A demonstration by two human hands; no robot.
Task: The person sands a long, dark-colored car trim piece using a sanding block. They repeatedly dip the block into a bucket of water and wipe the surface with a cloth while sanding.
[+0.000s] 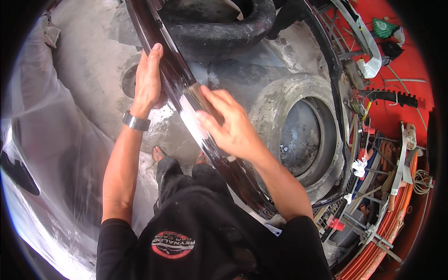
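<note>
A long, dark maroon, glossy car bumper (175, 70) runs slantwise from the top toward the lower right in front of me. On its face is a whitish, sanded-looking patch (192, 116). My left hand (149, 77) holds the bumper's left edge above that patch, thumb up; some fingers are hidden. My right hand (231, 121) is closed around a flat, greyish-brown sanding block (204, 100), which lies against the bumper at the upper end of the patch. Motion blurs the block and fingertips.
A worn, dusty tyre (266, 112) lies right of the bumper, and a black tyre (219, 39) lies beyond. Clear plastic sheeting (56, 140) drapes over something at left. A rack with orange tubes (387, 224) and assorted parts stands at right, near a red surface (401, 79).
</note>
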